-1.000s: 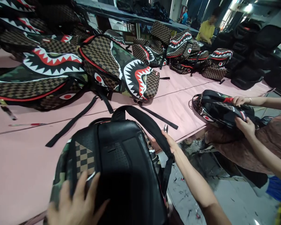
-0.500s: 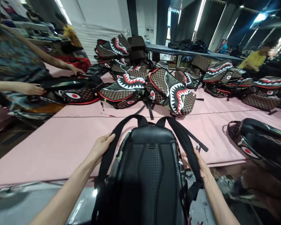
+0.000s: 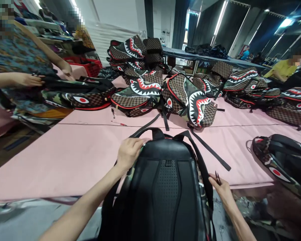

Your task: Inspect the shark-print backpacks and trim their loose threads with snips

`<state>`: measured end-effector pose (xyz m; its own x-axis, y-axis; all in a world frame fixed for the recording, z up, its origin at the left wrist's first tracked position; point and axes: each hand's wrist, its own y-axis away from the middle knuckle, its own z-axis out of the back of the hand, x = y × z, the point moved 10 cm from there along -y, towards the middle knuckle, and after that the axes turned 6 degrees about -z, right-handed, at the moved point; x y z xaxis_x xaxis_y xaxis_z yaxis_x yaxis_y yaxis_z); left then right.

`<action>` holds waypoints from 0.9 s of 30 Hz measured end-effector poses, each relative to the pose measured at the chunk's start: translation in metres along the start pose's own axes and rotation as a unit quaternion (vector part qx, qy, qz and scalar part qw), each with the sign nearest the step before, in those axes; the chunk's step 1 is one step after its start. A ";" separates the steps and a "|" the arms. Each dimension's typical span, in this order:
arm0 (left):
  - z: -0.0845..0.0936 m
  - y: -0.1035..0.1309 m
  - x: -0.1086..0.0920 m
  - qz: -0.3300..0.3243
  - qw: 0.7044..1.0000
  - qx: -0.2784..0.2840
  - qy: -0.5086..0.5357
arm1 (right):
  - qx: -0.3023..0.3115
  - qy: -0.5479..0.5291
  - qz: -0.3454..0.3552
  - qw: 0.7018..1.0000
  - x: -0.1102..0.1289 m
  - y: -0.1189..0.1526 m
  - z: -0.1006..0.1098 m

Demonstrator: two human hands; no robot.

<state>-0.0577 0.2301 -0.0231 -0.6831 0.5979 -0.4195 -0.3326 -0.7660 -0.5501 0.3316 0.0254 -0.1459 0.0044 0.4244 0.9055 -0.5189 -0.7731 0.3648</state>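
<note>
A backpack [image 3: 167, 187] with a black padded back panel stands upright in front of me, its back toward me. My left hand [image 3: 129, 152] is closed on its upper left edge, near the base of the left strap; the fingertips are partly hidden. At the right side, my right hand [image 3: 222, 187] holds a small dark tool [image 3: 217, 178], with its fingers beside the right shoulder strap [image 3: 203, 164]. Both straps arch over the top, and a loose black webbing end [image 3: 213, 152] lies on the pink table.
Shark-mouth backpacks [image 3: 198, 103] are piled along the far side of the pink table [image 3: 65, 157]. Another backpack [image 3: 286, 160] lies at the right edge. A person [image 3: 20, 50] at the left handles a backpack [image 3: 82, 95]. A red pen [image 3: 119, 123] lies mid-table.
My left hand has moved from the left strap up and inward to the bag's top left edge. My right hand has come off the strap's outer side slightly, showing the dark tool.
</note>
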 end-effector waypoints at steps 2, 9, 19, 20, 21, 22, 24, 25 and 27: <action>-0.043 -0.022 -0.020 -0.087 0.992 0.094 0.015 | -0.010 0.026 0.003 1.000 0.004 0.003 0.004; -0.100 -0.066 -0.020 -0.104 0.974 0.202 0.018 | -0.039 0.104 0.163 0.980 0.108 0.032 -0.010; -0.101 -0.060 -0.048 -0.106 0.953 0.276 -0.067 | 0.025 0.382 0.347 0.856 0.214 0.004 -0.168; -0.102 -0.059 -0.049 -0.103 0.952 0.279 -0.072 | 0.026 0.427 0.347 0.834 0.215 -0.004 -0.180; -0.104 -0.058 -0.048 -0.097 0.952 0.281 -0.074 | 0.028 0.467 0.347 0.813 0.215 -0.011 -0.189; -0.105 -0.057 -0.045 -0.089 0.952 0.283 -0.073 | 0.031 0.497 0.349 0.794 0.215 -0.017 -0.197; -0.108 -0.057 -0.038 -0.068 0.954 0.285 -0.064 | 0.039 0.529 0.358 0.768 0.216 -0.026 -0.208; -0.109 -0.057 -0.033 -0.056 0.955 0.286 -0.055 | 0.043 0.537 0.361 0.761 0.216 -0.030 -0.213; -0.110 -0.058 -0.025 -0.032 0.956 0.289 -0.033 | 0.057 0.544 0.370 0.751 0.215 -0.034 -0.221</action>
<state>0.0506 0.2855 -0.0598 -0.6824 0.6466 -0.3410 -0.6658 -0.7423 -0.0750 0.1617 0.2475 -0.0112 -0.9822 -0.0539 0.1801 0.0402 -0.9961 -0.0791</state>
